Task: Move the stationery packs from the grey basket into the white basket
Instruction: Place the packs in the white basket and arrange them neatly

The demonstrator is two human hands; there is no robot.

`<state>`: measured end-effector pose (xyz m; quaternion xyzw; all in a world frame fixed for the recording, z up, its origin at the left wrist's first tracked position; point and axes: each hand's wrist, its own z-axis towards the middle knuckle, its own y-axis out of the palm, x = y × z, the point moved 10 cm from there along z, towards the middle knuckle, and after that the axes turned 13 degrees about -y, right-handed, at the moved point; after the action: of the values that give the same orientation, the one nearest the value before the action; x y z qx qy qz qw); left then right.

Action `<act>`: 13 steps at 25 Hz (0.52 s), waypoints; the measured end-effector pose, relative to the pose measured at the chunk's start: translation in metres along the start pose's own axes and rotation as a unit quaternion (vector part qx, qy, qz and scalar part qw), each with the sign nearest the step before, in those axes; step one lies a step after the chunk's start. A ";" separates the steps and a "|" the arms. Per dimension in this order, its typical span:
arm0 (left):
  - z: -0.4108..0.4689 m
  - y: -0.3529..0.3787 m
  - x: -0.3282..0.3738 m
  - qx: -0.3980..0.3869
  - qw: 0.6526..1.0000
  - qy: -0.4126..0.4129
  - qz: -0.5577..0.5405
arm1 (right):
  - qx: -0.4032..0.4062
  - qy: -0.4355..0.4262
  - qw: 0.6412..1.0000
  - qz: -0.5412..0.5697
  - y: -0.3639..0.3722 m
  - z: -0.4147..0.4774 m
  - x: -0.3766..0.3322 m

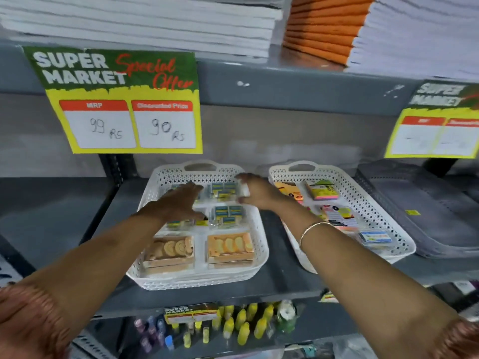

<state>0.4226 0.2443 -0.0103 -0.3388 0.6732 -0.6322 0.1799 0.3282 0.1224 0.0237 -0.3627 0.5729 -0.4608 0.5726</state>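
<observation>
head view: both hands reach into the near white basket [259, 244] on the grey shelf [285, 286]. left hand [178, 203] lies flat, fingers spread apart, over blue-and-yellow stationery packs [228, 215] at the basket's 10 o'clock. right hand [255, 194], at the basket's 1 o'clock, has its fingers curled around something small and white; what it is cannot be told. two orange packs [230, 248] fill the basket's 6 o'clock edge. a second white basket [368, 203] of sticky notes sits at 3 o'clock, the grey basket [427, 216] just beyond it.
</observation>
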 end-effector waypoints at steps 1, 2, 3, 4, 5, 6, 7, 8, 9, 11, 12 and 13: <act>-0.004 -0.014 0.021 0.042 0.999 0.015 -0.022 | 0.041 0.008 0.999 0.005 -0.023 -0.010 0.010; -0.008 -0.025 0.043 0.078 0.996 0.029 -0.037 | 0.064 0.022 0.998 0.011 -0.041 -0.022 0.025; -0.013 -0.033 0.067 0.103 0.993 0.041 -0.043 | 0.069 0.039 0.997 0.012 -0.054 -0.037 0.042; -0.018 -0.037 0.095 0.116 0.990 0.058 -0.048 | 0.058 0.059 0.997 0.010 -0.063 -0.054 0.061; -0.023 -0.036 0.124 0.118 0.988 0.080 -0.056 | 0.041 0.076 0.996 0.012 -0.068 -0.072 0.079; -0.027 -0.031 0.154 0.106 0.987 0.102 -0.062 | 0.024 0.084 0.996 0.016 -0.070 -0.090 0.095; -0.033 -0.021 0.185 0.087 0.987 0.122 -0.057 | 0.003 0.082 0.997 0.014 -0.072 -0.108 0.109; -0.037 -0.009 0.213 0.069 0.988 0.132 -0.039 | -0.026 0.075 0.997 0.003 -0.071 -0.125 0.119; -0.041 0.006 0.236 0.052 0.989 0.136 -0.011 | -0.058 0.070 0.996 -0.011 -0.068 -0.140 0.128; -0.046 0.038 0.279 -0.001 0.990 0.132 0.042 | -0.119 0.066 0.990 -0.030 -0.058 -0.173 0.151; -0.047 0.052 0.291 -0.034 0.991 0.120 0.054 | -0.149 0.062 0.986 -0.037 -0.052 -0.186 0.162; -0.048 0.063 0.295 -0.061 0.991 0.103 0.062 | -0.176 0.054 0.982 -0.048 -0.044 -0.196 0.170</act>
<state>0.1675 0.0756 -0.0104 -0.2400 0.7453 -0.6089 0.1271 0.1159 -0.0296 -0.0048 -0.4593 0.6573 -0.3983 0.4452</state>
